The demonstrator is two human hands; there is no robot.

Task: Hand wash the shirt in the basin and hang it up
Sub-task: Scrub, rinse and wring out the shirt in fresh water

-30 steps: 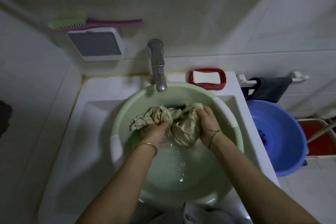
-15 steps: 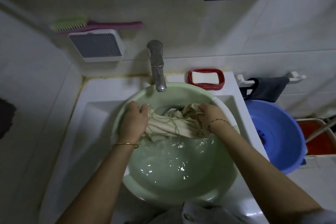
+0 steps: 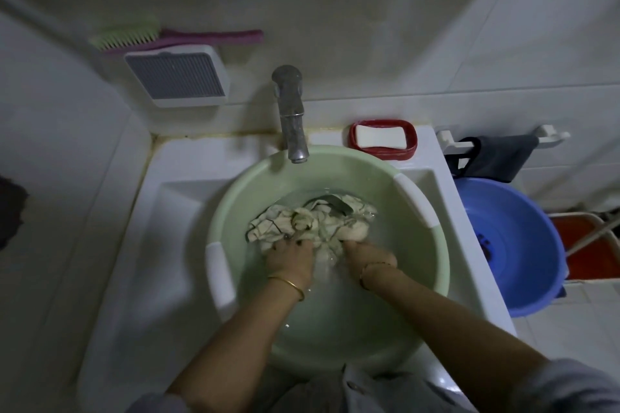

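Note:
A pale green basin (image 3: 235, 184) with white grips sits in the white sink and holds water. The beige checked shirt (image 3: 285, 221) lies bunched and wet at the far side of the water. My left hand (image 3: 290, 258), with a gold bangle on the wrist, grips the near edge of the shirt with curled fingers. My right hand (image 3: 367, 256), wearing a thin wrist band, grips the shirt's right part low in the water. Both hands are partly under water, and their fingertips are hidden in the cloth.
A metal tap (image 3: 291, 111) hangs over the basin's far rim. A red soap dish (image 3: 382, 139) with white soap sits behind it. A blue basin (image 3: 513, 245) stands at the right, with dark cloth (image 3: 496, 157) on a rail above. A green and pink brush (image 3: 167, 37) rests on a wall box.
The hands held the shirt stretched between them above the water half a second ago. Now they have come together and pushed it down into the water.

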